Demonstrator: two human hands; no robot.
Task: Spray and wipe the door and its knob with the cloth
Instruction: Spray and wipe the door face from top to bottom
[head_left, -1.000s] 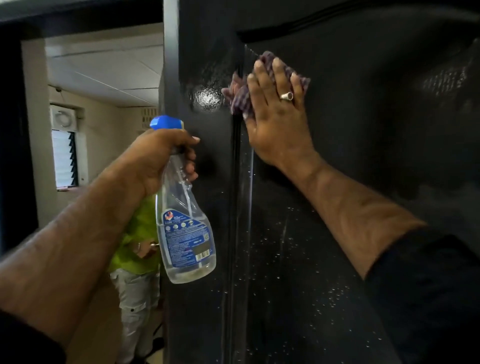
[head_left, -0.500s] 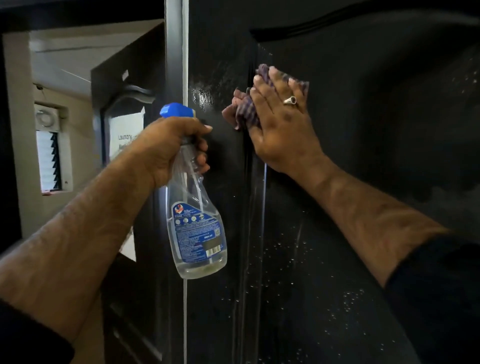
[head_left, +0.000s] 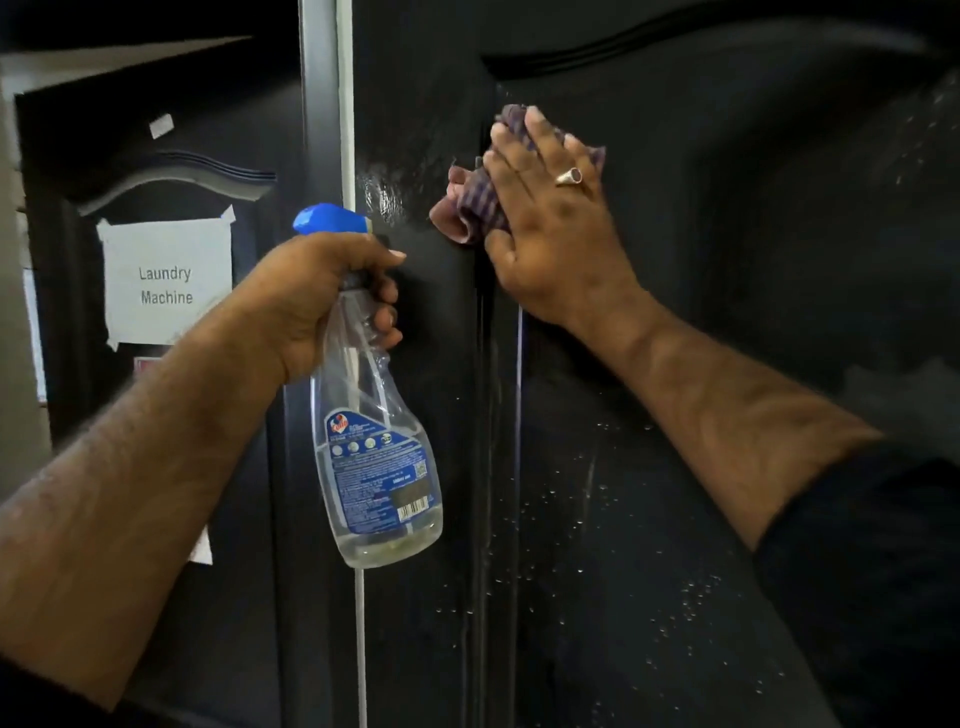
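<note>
Two hands busy: right hand (head_left: 550, 228) presses soft, limp cloth (head_left: 470, 205) flat on slick wet door (head_left: 675, 467); left hand (head_left: 317, 296) grips light spray bottle (head_left: 376, 457) by neck.

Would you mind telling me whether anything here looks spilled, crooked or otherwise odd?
Nothing is damaged. Spray droplets speckle the lower door, unwiped, below where the right hand presses the cloth. The taped laundry sign on the other door sits slightly askew. The left hand holds the spray bottle.
</note>
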